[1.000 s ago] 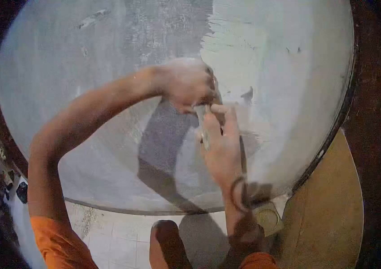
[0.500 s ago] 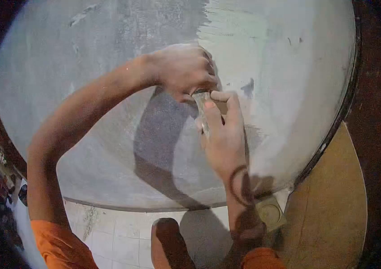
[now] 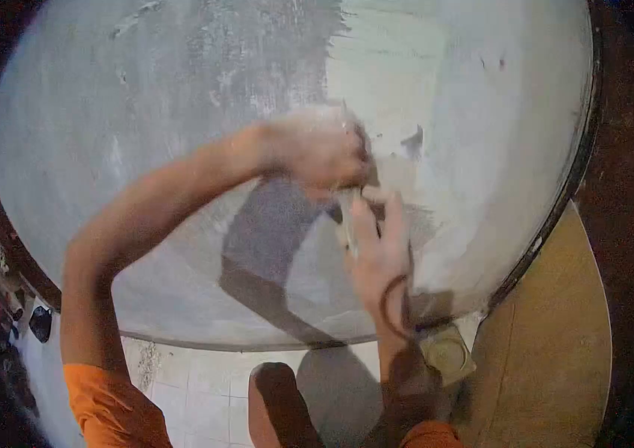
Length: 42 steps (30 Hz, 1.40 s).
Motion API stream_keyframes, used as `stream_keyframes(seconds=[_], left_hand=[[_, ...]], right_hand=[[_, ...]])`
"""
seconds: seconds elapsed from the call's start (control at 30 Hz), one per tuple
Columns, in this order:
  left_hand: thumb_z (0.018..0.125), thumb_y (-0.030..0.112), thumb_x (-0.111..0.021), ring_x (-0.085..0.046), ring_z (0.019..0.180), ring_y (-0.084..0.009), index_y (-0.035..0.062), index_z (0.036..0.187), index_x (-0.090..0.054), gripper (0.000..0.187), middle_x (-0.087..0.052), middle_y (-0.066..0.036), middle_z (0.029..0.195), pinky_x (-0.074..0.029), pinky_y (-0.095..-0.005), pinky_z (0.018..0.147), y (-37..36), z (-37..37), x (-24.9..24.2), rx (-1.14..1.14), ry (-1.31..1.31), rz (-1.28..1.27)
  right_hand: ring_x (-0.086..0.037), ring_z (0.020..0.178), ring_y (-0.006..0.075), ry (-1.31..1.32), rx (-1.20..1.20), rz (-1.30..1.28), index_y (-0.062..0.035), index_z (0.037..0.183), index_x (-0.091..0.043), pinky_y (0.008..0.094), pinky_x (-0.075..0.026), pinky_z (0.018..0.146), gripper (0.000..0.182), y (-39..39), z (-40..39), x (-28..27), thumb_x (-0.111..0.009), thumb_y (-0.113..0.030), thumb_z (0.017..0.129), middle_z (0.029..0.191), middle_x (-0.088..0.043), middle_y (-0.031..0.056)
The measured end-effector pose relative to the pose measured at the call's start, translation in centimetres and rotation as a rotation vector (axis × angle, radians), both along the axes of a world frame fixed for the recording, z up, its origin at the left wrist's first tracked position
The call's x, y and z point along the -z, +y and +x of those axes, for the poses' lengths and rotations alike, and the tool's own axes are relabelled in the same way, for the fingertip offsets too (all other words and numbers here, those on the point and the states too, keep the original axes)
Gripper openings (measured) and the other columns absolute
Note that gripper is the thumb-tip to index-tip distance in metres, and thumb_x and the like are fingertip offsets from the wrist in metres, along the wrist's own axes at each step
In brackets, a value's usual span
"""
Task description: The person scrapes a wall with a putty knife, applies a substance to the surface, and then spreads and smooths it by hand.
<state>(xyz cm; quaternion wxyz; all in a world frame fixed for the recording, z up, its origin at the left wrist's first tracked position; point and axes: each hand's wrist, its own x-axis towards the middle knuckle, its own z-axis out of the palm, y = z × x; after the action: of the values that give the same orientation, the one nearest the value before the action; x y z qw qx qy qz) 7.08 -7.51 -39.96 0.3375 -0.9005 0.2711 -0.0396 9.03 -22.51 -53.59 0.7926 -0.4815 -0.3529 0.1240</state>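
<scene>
A large pale grey surface with a curved dark edge [image 3: 511, 112] fills most of the view, with a lighter plastered patch [image 3: 380, 63] near its top middle. My left hand [image 3: 324, 149], blurred by motion, is bent into a fist at the middle of the surface, closed around the upper end of a light-coloured tool. My right hand [image 3: 380, 243] comes up from below and grips the lower part of the same tool [image 3: 347, 213], its fingers touching or nearly touching my left hand. The tool's working end is hidden.
White floor tiles [image 3: 190, 388] lie below the surface's lower edge. A brown board [image 3: 548, 336] is at the lower right, beside a small square drain-like piece [image 3: 447, 355]. My knee or leg [image 3: 276, 403] shows at the bottom. Dark clutter stands at the far left.
Both hands have moved down the surface together, slightly to the right, with the tool between them. My left forearm and elbow have shifted right.
</scene>
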Motion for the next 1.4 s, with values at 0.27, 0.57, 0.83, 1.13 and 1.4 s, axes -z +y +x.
stream_keyframes(seconds=[0.27,0.57,0.83,1.13,1.4], left_hand=[[0.059,0.028,-0.067,-0.067,0.077,-0.0328,0.0043,0.081,-0.065,0.032,-0.066,-0.015,0.079,-0.053,-0.0450,0.067,-1.2,0.2,4.0,0.033,0.123,-0.080],[0.065,0.017,-0.064,-0.067,0.074,-0.0342,0.0069,0.088,-0.066,0.026,-0.067,-0.015,0.077,-0.053,-0.0451,0.065,-0.9,0.9,-0.9,0.023,-0.007,-0.008],[0.070,0.020,-0.062,-0.067,0.081,-0.0341,0.0061,0.091,-0.067,0.025,-0.068,-0.016,0.084,-0.055,-0.0441,0.072,-1.0,-0.2,3.8,0.072,0.086,-0.058],[0.061,0.023,-0.065,-0.064,0.066,-0.0358,0.0030,0.075,-0.059,0.025,-0.060,-0.013,0.064,-0.050,-0.0463,0.058,-1.9,-0.5,4.0,0.147,0.167,-0.230],[0.063,0.026,-0.065,-0.066,0.077,-0.0345,0.0020,0.080,-0.063,0.030,-0.064,-0.015,0.075,-0.054,-0.0454,0.068,-1.1,-0.8,3.0,0.108,0.087,-0.029]], right_hand=[[-0.048,0.065,0.0094,0.012,-0.032,-0.021,-0.0032,0.107,-0.046,0.0278,-0.042,0.059,0.020,-1.7,-0.5,4.8,-0.053,-0.020,0.099,0.077,-0.051,0.0026],[-0.046,0.059,0.0047,-0.057,0.005,0.001,-0.0086,0.107,-0.049,0.0225,-0.036,0.047,0.016,0.1,1.3,0.0,-0.054,-0.021,0.098,0.073,-0.052,-0.0008],[-0.045,0.063,0.0066,0.042,-0.082,0.029,-0.0040,0.105,-0.046,0.0251,-0.040,0.057,0.019,-1.8,-1.6,4.2,-0.052,-0.021,0.100,0.072,-0.050,0.0004],[-0.046,0.064,0.0070,0.066,-0.076,-0.126,-0.0051,0.107,-0.044,0.0263,-0.039,0.056,0.020,-2.9,-1.8,3.1,-0.051,-0.022,0.100,0.074,-0.048,0.0008],[-0.047,0.064,0.0094,-0.019,-0.039,-0.060,-0.0025,0.106,-0.043,0.0282,-0.041,0.058,0.025,-1.3,-1.6,2.7,-0.051,-0.025,0.101,0.076,-0.047,0.0035]])
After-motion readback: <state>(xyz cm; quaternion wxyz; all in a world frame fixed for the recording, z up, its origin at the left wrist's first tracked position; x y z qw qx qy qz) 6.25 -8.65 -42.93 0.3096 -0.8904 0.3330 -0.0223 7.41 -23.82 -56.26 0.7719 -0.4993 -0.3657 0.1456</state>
